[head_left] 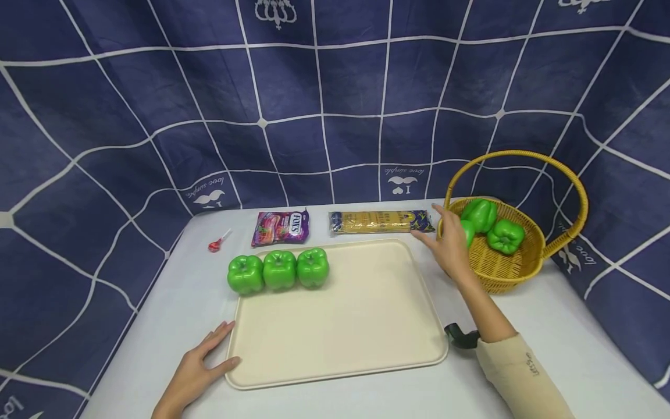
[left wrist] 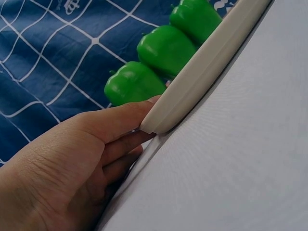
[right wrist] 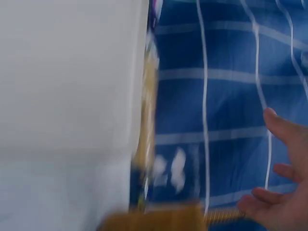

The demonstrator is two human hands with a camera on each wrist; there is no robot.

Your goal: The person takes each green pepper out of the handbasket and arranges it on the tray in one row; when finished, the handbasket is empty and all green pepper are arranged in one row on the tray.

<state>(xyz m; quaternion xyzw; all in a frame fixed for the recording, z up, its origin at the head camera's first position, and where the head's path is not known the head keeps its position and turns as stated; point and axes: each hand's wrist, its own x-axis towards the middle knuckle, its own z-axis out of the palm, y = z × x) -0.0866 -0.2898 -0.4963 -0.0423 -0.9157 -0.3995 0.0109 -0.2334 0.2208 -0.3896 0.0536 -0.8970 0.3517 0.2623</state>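
My left hand [head_left: 195, 372] rests at the left edge of the cream tray [head_left: 335, 326], its fingers fairly straight. In the left wrist view, the thumb [left wrist: 122, 115] touches the tray's corner. Three green bell peppers [head_left: 280, 270] stand in a row along the tray's back left. On the right, my right hand [head_left: 447, 244] hovers by the left rim of a yellow wicker basket [head_left: 494, 270], fingers spread and holding nothing. Inside the basket are three more green peppers [head_left: 505, 236], one partly hidden by that hand.
Behind the tray lie a purple candy bag [head_left: 281, 227] and a pack of spaghetti [head_left: 379, 222]. A red lollipop [head_left: 216, 244] is at the back left. Something black and curved [head_left: 462, 336] lies under the right forearm. The basket's tall handle [head_left: 523, 153] arches over it.
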